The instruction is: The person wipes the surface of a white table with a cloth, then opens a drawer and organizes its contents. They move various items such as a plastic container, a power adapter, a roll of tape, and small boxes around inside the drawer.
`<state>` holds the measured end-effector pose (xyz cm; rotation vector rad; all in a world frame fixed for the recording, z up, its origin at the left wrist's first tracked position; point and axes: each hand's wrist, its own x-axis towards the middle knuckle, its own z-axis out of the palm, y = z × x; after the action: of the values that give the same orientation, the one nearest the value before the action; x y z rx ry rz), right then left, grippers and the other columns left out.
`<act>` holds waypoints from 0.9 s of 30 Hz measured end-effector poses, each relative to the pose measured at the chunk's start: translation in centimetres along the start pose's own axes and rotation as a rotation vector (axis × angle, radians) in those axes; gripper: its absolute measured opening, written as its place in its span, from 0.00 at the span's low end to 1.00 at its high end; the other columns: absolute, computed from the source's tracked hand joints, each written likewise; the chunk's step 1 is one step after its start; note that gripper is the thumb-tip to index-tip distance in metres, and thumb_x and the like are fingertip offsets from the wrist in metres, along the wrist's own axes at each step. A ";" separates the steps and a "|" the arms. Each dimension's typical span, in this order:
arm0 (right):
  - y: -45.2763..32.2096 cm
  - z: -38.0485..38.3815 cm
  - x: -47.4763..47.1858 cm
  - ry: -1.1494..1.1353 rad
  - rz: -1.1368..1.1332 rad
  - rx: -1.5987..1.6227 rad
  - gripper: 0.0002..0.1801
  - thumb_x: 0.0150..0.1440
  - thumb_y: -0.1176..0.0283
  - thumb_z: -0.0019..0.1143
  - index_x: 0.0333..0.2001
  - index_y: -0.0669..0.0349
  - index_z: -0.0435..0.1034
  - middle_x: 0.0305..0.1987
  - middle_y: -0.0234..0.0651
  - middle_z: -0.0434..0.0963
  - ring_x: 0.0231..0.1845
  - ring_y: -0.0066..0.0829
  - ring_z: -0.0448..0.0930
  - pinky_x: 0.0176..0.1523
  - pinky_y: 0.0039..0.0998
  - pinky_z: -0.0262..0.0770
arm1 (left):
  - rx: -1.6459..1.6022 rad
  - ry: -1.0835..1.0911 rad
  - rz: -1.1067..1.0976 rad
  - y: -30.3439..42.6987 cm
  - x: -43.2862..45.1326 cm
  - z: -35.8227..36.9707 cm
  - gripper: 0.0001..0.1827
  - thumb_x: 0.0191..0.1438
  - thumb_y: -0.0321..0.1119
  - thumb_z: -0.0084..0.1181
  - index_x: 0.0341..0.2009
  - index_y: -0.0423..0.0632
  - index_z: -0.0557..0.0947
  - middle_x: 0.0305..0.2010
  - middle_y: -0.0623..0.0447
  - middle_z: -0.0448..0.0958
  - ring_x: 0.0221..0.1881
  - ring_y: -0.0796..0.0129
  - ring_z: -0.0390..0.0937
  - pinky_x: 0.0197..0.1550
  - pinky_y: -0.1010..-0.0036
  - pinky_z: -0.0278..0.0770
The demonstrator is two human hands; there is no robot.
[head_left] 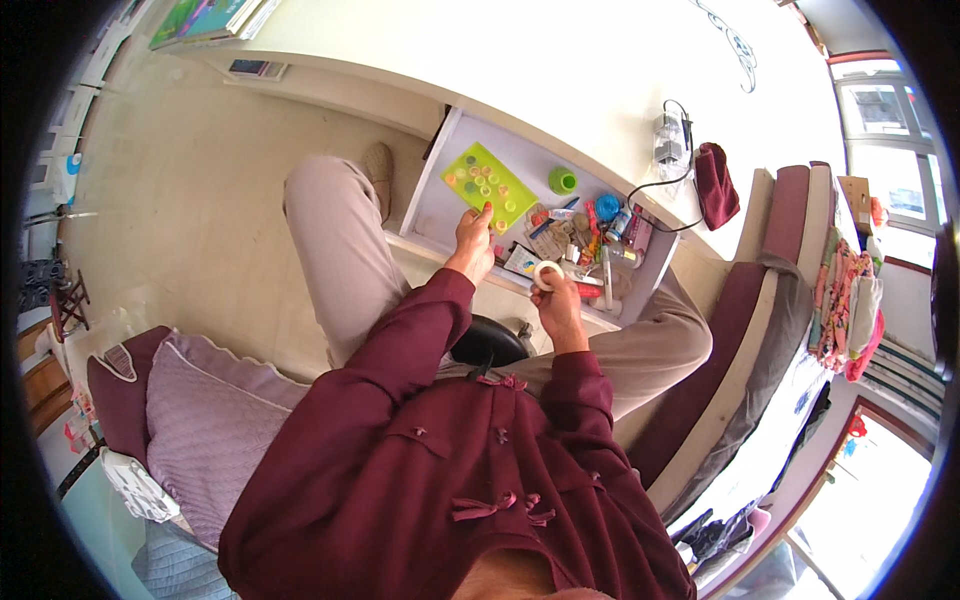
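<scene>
A roll of white tape [548, 270] is pinched in the fingers of my right hand [562, 304], just over the drawer's near edge. My left hand [474, 244] is at the front of the open drawer [431, 206]. Its thumb overlaps the near edge of a lime-green tray [495, 169] dotted with small round pieces; whether the fingers grip it is hidden. Beyond the tray stands a green cup-like container [562, 180]. Mixed small items fill the drawer's right part, among them a blue round object [607, 207], a clear bottle [624, 255] and a white pen-like stick [607, 277].
Above the drawer is a white desktop [525, 60], bearing books [210, 19], a clear organizer [670, 142] with a black cable, and a dark red cloth [716, 186]. My knees flank the drawer. A cushioned sofa [720, 375] lies on the right, a quilted pillow [202, 420] at lower left.
</scene>
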<state>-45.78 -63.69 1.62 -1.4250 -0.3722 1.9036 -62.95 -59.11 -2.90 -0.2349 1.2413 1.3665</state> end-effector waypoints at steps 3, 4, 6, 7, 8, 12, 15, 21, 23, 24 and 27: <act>1.0 0.8 0.4 -0.039 0.037 -0.081 0.12 0.55 0.75 0.46 0.45 0.62 0.68 0.33 0.32 0.75 0.25 0.23 0.75 0.26 0.22 0.70 | -0.010 0.053 -0.012 -0.4 5.7 -0.3 0.10 0.57 0.42 0.57 0.37 0.53 0.72 0.31 0.61 0.69 0.28 0.76 0.62 0.31 0.78 0.60; 1.1 0.9 0.3 -0.030 0.037 -0.097 0.13 0.56 0.75 0.46 0.45 0.63 0.68 0.33 0.32 0.75 0.25 0.22 0.75 0.25 0.21 0.69 | -0.043 0.066 -0.032 -0.3 6.7 0.1 0.10 0.57 0.42 0.56 0.36 0.54 0.71 0.32 0.61 0.69 0.29 0.76 0.62 0.32 0.78 0.61; 1.2 0.7 0.3 -0.021 0.038 -0.134 0.13 0.56 0.75 0.47 0.46 0.63 0.68 0.33 0.32 0.75 0.25 0.22 0.75 0.24 0.20 0.68 | -0.145 -0.014 -0.031 0.1 7.9 0.7 0.09 0.58 0.41 0.55 0.36 0.56 0.71 0.34 0.61 0.69 0.32 0.75 0.62 0.36 0.77 0.62; 1.3 0.4 0.4 -0.022 0.039 -0.155 0.13 0.56 0.76 0.47 0.45 0.63 0.69 0.33 0.32 0.75 0.24 0.22 0.75 0.24 0.20 0.68 | -0.141 -0.002 -0.041 0.1 8.4 1.2 0.08 0.58 0.40 0.55 0.36 0.55 0.71 0.34 0.61 0.69 0.32 0.76 0.63 0.36 0.77 0.62; 1.3 0.2 0.6 -0.022 0.041 -0.175 0.13 0.55 0.76 0.48 0.45 0.64 0.69 0.33 0.32 0.75 0.24 0.22 0.75 0.24 0.20 0.68 | -0.137 0.011 -0.051 0.1 8.9 1.8 0.08 0.58 0.40 0.55 0.36 0.55 0.71 0.34 0.61 0.69 0.32 0.76 0.63 0.36 0.77 0.63; 1.1 -0.2 1.2 -0.036 0.055 -0.186 0.11 0.56 0.74 0.51 0.44 0.62 0.68 0.33 0.30 0.75 0.23 0.22 0.75 0.24 0.21 0.66 | -0.180 0.010 -0.025 0.2 11.2 2.4 0.06 0.58 0.34 0.55 0.35 0.54 0.71 0.32 0.60 0.70 0.28 0.77 0.65 0.34 0.78 0.68; 0.9 0.1 1.5 -0.004 0.027 -0.222 0.12 0.56 0.74 0.51 0.45 0.63 0.68 0.33 0.30 0.75 0.24 0.21 0.75 0.25 0.21 0.67 | -0.122 0.038 0.010 -0.1 12.3 2.4 0.04 0.58 0.30 0.54 0.34 0.50 0.72 0.32 0.57 0.71 0.28 0.75 0.68 0.34 0.80 0.73; 0.4 0.7 2.1 0.014 0.029 -0.239 0.16 0.57 0.73 0.51 0.50 0.63 0.66 0.37 0.31 0.75 0.28 0.21 0.76 0.29 0.19 0.69 | 0.227 -0.078 0.122 1.2 14.2 1.6 0.08 0.59 0.35 0.52 0.39 0.45 0.74 0.37 0.49 0.76 0.33 0.68 0.76 0.34 0.74 0.78; 0.2 0.9 2.0 0.016 0.033 -0.222 0.17 0.57 0.73 0.51 0.51 0.62 0.66 0.37 0.31 0.75 0.28 0.20 0.76 0.29 0.19 0.69 | 0.378 -0.032 0.047 1.9 14.1 1.6 0.09 0.58 0.34 0.54 0.39 0.43 0.75 0.30 0.50 0.76 0.26 0.68 0.75 0.29 0.75 0.79; 0.2 0.9 2.1 0.025 0.027 -0.217 0.18 0.57 0.73 0.51 0.52 0.62 0.66 0.37 0.32 0.75 0.28 0.20 0.76 0.29 0.19 0.69 | 0.452 -0.013 0.011 2.4 14.0 1.7 0.09 0.57 0.34 0.55 0.40 0.43 0.76 0.27 0.50 0.76 0.22 0.68 0.75 0.26 0.75 0.80; 0.4 0.7 2.4 0.039 0.010 -0.207 0.19 0.57 0.74 0.51 0.53 0.62 0.65 0.38 0.32 0.76 0.27 0.20 0.77 0.28 0.18 0.69 | 0.636 -0.027 0.039 3.4 13.7 1.5 0.13 0.55 0.37 0.58 0.39 0.42 0.77 0.23 0.50 0.76 0.19 0.68 0.75 0.22 0.74 0.79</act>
<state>-46.91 -62.20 -0.10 -1.5976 -0.5576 1.8864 -68.51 -48.83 -10.96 0.2526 1.5934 0.9406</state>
